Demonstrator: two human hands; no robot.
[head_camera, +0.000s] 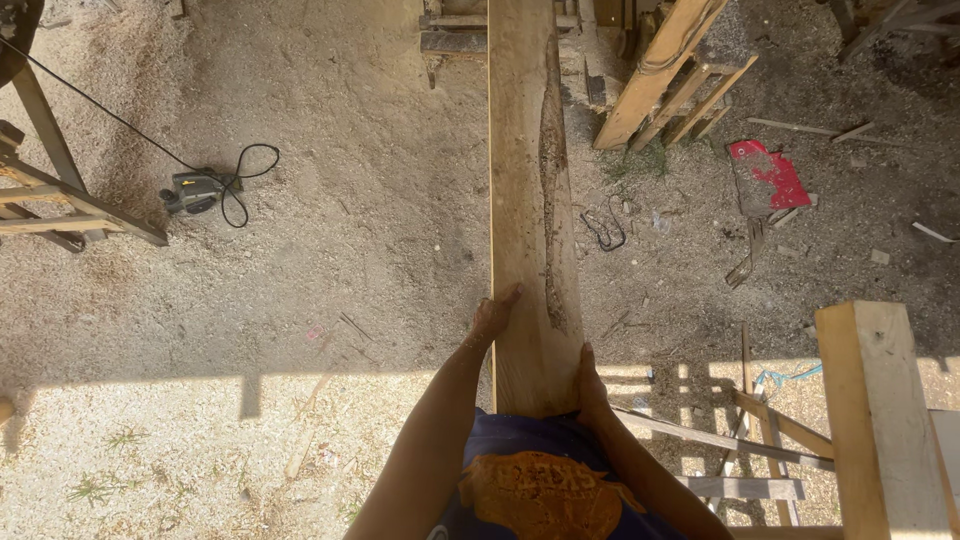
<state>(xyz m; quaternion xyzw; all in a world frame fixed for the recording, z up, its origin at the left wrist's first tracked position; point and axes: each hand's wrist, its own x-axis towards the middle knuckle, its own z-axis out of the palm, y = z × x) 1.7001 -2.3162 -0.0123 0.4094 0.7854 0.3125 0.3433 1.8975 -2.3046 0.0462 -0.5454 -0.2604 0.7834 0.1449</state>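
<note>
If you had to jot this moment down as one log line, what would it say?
left hand: grips left edge of long pale wooden plank | right hand: holds its right edge | nearby: grey power tool on sawdust ground

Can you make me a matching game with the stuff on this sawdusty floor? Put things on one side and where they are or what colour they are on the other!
Things:
1. long wooden plank
2. power tool with black cord
3. flat red piece
4. thick pale post

Places or colours:
A. lying on the ground at the right, bright red
B. held at its sides by the left hand and right hand
C. standing close by at the lower right
D. on the ground at the left, near a wooden frame

Pairs: 1-B, 2-D, 3-A, 4-C
</note>
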